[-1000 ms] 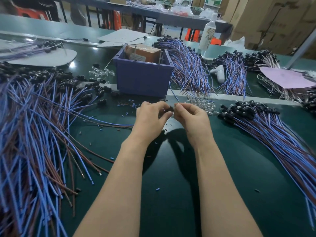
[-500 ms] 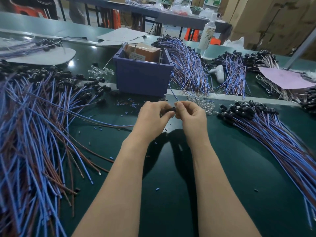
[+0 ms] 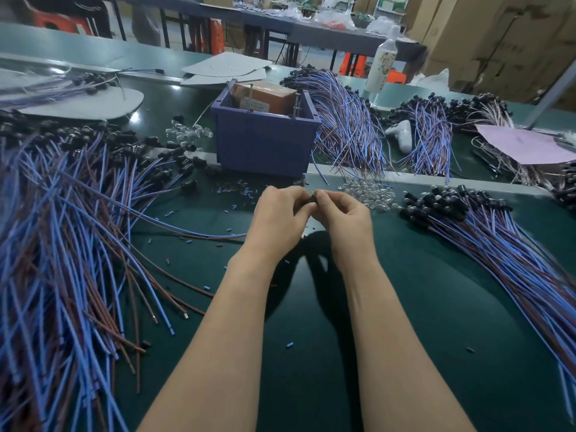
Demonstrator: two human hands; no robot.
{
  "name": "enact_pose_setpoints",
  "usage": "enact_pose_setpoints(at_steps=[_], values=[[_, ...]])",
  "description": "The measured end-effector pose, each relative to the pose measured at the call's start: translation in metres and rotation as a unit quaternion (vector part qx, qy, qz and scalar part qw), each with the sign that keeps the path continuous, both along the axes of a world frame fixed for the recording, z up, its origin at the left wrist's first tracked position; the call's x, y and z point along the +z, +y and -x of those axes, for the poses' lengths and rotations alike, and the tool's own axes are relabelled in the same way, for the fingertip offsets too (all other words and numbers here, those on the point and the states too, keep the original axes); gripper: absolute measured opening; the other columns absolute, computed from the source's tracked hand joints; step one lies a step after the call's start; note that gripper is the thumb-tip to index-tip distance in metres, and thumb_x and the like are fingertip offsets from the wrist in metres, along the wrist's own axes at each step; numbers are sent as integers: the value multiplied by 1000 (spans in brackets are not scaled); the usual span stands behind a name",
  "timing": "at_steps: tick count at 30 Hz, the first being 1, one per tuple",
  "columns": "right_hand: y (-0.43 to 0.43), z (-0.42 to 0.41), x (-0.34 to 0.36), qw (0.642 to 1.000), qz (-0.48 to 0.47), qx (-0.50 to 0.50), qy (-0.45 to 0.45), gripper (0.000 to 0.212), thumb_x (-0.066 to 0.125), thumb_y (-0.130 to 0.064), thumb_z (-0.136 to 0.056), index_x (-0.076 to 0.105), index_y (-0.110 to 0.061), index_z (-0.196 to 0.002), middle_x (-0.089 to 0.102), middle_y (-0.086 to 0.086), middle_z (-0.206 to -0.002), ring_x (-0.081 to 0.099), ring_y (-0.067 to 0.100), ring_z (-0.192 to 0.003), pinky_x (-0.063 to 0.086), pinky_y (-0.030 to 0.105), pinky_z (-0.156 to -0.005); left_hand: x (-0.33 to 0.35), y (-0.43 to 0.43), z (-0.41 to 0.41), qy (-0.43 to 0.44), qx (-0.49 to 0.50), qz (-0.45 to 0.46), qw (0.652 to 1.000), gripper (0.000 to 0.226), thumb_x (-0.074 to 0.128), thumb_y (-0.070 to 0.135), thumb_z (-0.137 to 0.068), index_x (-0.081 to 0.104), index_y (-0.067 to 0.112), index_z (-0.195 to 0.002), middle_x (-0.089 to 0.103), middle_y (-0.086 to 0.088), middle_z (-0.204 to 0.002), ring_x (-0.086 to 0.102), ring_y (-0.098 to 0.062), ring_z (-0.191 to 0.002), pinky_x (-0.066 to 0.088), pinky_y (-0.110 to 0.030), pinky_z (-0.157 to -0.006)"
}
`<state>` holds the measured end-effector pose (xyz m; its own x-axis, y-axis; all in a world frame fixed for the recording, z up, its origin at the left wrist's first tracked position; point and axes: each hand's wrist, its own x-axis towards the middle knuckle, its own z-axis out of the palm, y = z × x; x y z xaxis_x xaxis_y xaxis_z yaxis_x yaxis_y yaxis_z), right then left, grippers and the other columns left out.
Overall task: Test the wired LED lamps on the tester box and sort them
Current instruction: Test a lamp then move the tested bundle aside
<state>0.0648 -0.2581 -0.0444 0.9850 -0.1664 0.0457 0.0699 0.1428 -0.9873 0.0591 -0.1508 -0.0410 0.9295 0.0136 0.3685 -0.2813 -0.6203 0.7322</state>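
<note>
Since the earlier frames the two hands have barely shifted: they stay pressed together at the centre of the frame, and the small black lamp head (image 3: 312, 199) between them sits a little more in the open. The left hand (image 3: 278, 218) has its fingers curled in, thumb and forefinger pinched on the near side of the lamp head. The right hand (image 3: 344, 218) mirrors it, thumb and forefinger closed on the other side, the remaining fingers loosely bent. Both hands hover over the dark green table (image 3: 420, 307), their shadow just below the wrists. A blue and brown wire pair (image 3: 193, 233) runs from under the left hand out toward the left; whether it belongs to the held lamp cannot be told.

At the left of the frame lies a big loose pile of wired lamps (image 3: 62, 238), blue and brown leads fanned toward the camera. At the right a tidier bundle of wired lamps (image 3: 486, 232) rests with its black heads toward the middle. Just beyond the right hand sits a heap of clear caps (image 3: 369, 191). Farther back, above centre, stands the purple box (image 3: 265, 145) with a brown carton (image 3: 265, 96) inside. More bundles (image 3: 346, 120) lie behind it in the upper right.
</note>
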Motion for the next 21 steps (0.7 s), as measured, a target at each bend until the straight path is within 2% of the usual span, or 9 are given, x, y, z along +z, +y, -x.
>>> enact_pose_setpoints(at_steps=[3, 7, 10, 12, 13, 15, 17, 19, 21], values=[[-2, -1, 0, 999, -30, 12, 21, 9, 61, -7, -90, 66, -9, -83, 67, 8, -82, 65, 16, -78, 55, 25, -81, 0, 1, 0, 4, -5, -3, 1000, 17, 62, 20, -89, 71, 10, -101, 71, -8, -88, 60, -29, -90, 48, -40, -84], [0, 0, 1, 999, -16, 40, 13, 9, 59, -8, -91, 66, -13, -89, 68, 6, -86, 66, 15, -83, 55, 22, -79, 1, -1, 1, -7, 29, 2, 1000, 18, 62, 24, -89, 71, 14, -101, 71, -5, -87, 56, -27, -91, 45, -37, -85], [0, -1, 5, 1000, -15, 26, -7, 15, 56, -1, -91, 62, -14, -86, 67, 6, -82, 66, 10, -71, 55, 19, -67, 5, -9, 2, -3, 60, -68, 996, 25, 58, 29, -90, 66, 24, -113, 67, 1, -105, 47, -25, -108, 31, -33, -93], [-6, -2, 8, 999, -15, -41, -15, 14, 56, 1, -91, 58, -12, -86, 65, 9, -83, 64, 11, -69, 54, 18, -64, 9, -14, 4, -29, 65, -96, 993, 33, 61, 33, -88, 62, 28, -120, 58, 4, -120, 44, -19, -114, 25, -31, -94], [-11, -3, 10, 996, -43, -82, -18, 13, 55, 1, -92, 56, -11, -86, 63, 10, -83, 63, 13, -69, 54, 19, -65, 12, -16, 6, -65, 53, -68, 994, 30, 62, 34, -88, 64, 26, -116, 56, 4, -117, 47, -14, -107, 28, -30, -92], [-21, -5, 15, 979, -150, -141, -15, 12, 52, 0, -93, 53, -9, -86, 62, 10, -81, 62, 14, -66, 56, 20, -66, 17, -17, 10, -81, -29, 41, 995, 17, 60, 35, -90, 68, 20, -90, 61, 7, -87, 52, 1, -73, 38, -22, -73], [-28, -4, 19, 957, -234, -169, 0, 13, 52, -3, -94, 53, -11, -84, 64, 5, -68, 62, 10, -58, 55, 20, -61, 23, -23, 12, 63, -115, 114, 985, 39, 50, 46, -94, 63, 14, -76, 61, 7, -59, 45, 2, -45, 38, -20, -54], [-33, -4, 22, 951, -245, -186, 19, 14, 52, -6, -94, 54, -12, -80, 62, -4, -52, 58, 7, -51, 50, 17, -52, 24, -29, 9, 225, -118, 216, 943, 55, 37, 56, -95, 61, 7, -86, 62, 2, -52, 42, -4, -36, 35, -20, -44], [-35, -3, 24, 954, -212, -209, 23, 18, 53, -7, -91, 57, -12, -74, 58, -8, -45, 53, 4, -45, 44, 15, -45, 25, -28, 4, 274, -56, 421, 863, 48, 35, 52, -97, 54, 8, -93, 58, 1, -45, 38, -5, -33, 30, -16, -39]])
